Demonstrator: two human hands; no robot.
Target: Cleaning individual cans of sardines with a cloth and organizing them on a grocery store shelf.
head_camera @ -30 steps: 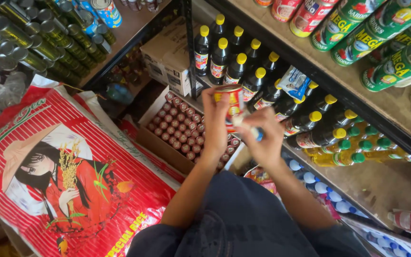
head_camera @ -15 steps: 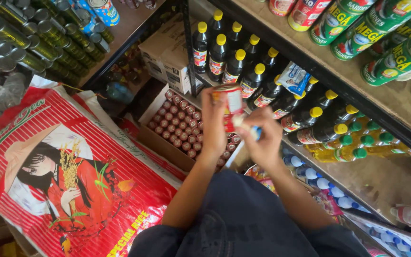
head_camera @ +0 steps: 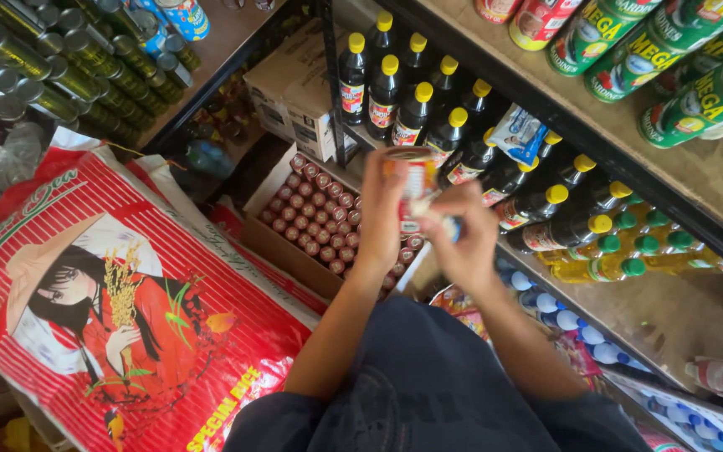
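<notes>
My left hand (head_camera: 381, 213) grips a small red and orange can (head_camera: 417, 182), held upright in front of me. My right hand (head_camera: 466, 237) touches the can's right side and pinches a small blue object (head_camera: 454, 228), mostly hidden by the fingers. Both hands hover above an open cardboard box of red-capped bottles (head_camera: 315, 219) on the floor. Just behind the can stand dark sauce bottles with yellow caps (head_camera: 418, 105) on a low shelf.
A large red and white striped rice sack (head_camera: 119, 310) lies at the left. Green cans (head_camera: 654, 59) lie on the upper right shelf, oil bottles with green caps (head_camera: 629, 259) below. Dark cans (head_camera: 52, 67) fill the left shelf. A closed carton (head_camera: 290, 92) sits behind the box.
The can has turned slightly in my hands and both hands have shifted a little to the right. The shelves and sack stay put.
</notes>
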